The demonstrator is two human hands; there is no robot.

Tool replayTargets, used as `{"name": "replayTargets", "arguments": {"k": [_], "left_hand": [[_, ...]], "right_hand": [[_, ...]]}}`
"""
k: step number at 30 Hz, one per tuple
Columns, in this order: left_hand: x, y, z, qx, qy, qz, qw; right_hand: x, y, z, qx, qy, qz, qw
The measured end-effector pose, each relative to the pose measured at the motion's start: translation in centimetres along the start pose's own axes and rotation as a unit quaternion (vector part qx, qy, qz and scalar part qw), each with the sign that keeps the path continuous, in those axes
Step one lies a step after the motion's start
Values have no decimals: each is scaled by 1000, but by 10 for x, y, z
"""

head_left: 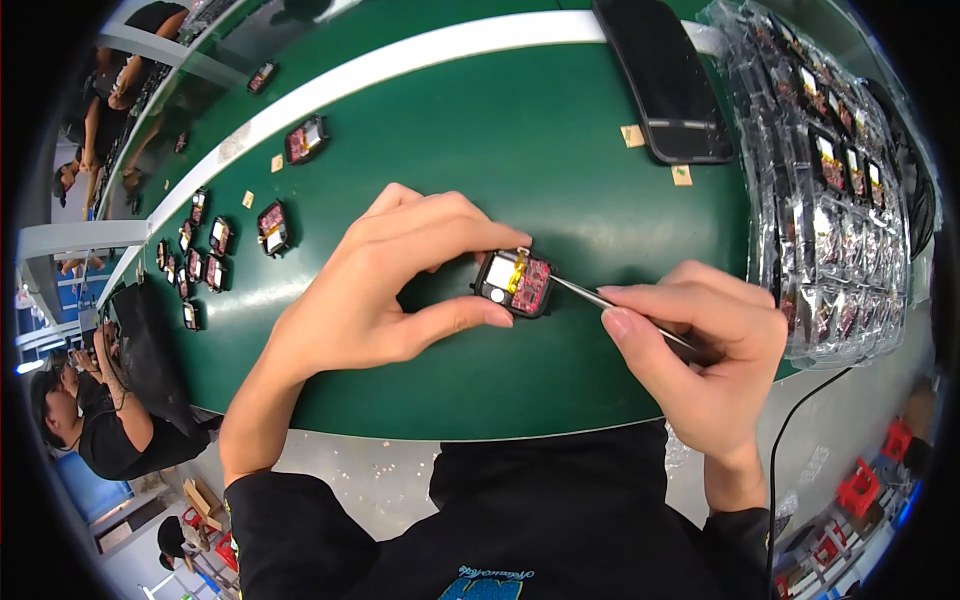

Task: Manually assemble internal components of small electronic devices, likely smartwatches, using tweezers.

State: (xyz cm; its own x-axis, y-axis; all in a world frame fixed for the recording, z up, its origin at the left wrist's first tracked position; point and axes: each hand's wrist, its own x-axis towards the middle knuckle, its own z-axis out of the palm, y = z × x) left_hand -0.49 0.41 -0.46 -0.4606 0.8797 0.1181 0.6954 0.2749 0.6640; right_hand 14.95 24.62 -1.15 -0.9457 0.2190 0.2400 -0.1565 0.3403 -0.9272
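Note:
In the middle of the green table, a small black device housing (pixel 515 283) lies with its inside facing up. It shows a red circuit board, a silvery block, yellow tape and a round white spot. My left hand (pixel 405 275) grips the housing by its edges, index finger at the top and thumb at the lower left. Between the thumb and fingers of my right hand (pixel 705 345) is a pair of metal tweezers (pixel 600 298). The tweezer tips meet the right part of the circuit board; whether they pinch anything is too small to tell.
Several similar housings (pixel 205 250) lie at the left of the table (pixel 400 130), with two more (pixel 273 228) nearer. A black phone (pixel 672 90) rests at the back right beside small tan stickers (pixel 632 136). Clear plastic trays (pixel 835 240) of housings stack at the right edge. A co-worker (pixel 110 400) sits at left.

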Motion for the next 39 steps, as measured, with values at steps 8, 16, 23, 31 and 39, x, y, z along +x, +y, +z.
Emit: {"name": "replayTargets", "arguments": {"k": [8,16,23,31,39], "left_hand": [[1,-5,4,18,-13,32,999],[4,-6,2,30,-17,46,998],[5,-3,3,42,-4,23,999],[5,-5,3,51,-5,35,998],[7,-18,-9,-3,-60,69,996]], "right_hand": [[7,12,15,-52,-49,-20,997],[7,13,16,-93,-51,-34,994],[3,15,15,-130,-20,-88,987],[3,26,21,-156,-11,-176,972],[7,15,15,-117,-57,-90,987]]}}
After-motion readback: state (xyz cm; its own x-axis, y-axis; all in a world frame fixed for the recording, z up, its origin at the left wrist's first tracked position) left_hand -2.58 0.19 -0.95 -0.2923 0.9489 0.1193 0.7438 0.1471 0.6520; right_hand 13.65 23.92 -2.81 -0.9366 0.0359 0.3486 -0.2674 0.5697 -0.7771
